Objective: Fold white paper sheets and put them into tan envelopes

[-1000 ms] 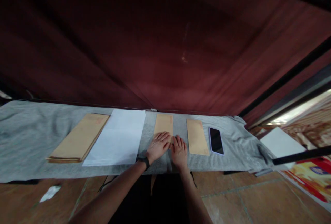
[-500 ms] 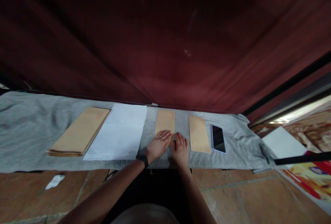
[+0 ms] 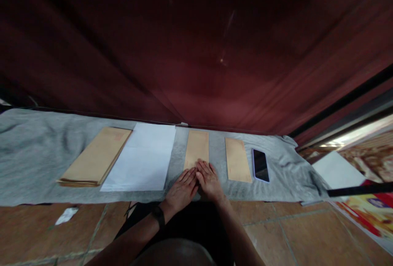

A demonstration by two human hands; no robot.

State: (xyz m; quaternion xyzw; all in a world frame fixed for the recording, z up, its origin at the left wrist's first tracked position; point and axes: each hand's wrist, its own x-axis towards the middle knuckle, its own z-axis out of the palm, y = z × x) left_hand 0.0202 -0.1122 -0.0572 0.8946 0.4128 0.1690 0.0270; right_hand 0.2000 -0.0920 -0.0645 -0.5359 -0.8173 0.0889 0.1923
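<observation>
A brown envelope (image 3: 197, 145) lies lengthwise before me on the grey cloth. Its near end is covered by both hands. My left hand (image 3: 182, 189) lies flat at the lower left of the envelope, fingers stretched forward. My right hand (image 3: 209, 180) rests flat on the envelope's lower right part, its fingers out and its thumb side touching the left fingers. Neither hand grips anything. To the right lies a second brown envelope (image 3: 238, 159), apart from the hands. A stack of white paper (image 3: 143, 157) is on the left, beside a pile of brown envelopes (image 3: 97, 156).
A phone (image 3: 260, 165) with a pale purple edge lies right of the second envelope. Grey cloth (image 3: 288, 171) covers the narrow table, with a dark red curtain (image 3: 196, 73) behind it. A white scrap (image 3: 66, 215) lies on the tiled floor.
My left hand has slid back toward me and left, down the envelope. My right hand has moved left onto the envelope, so the hands now meet.
</observation>
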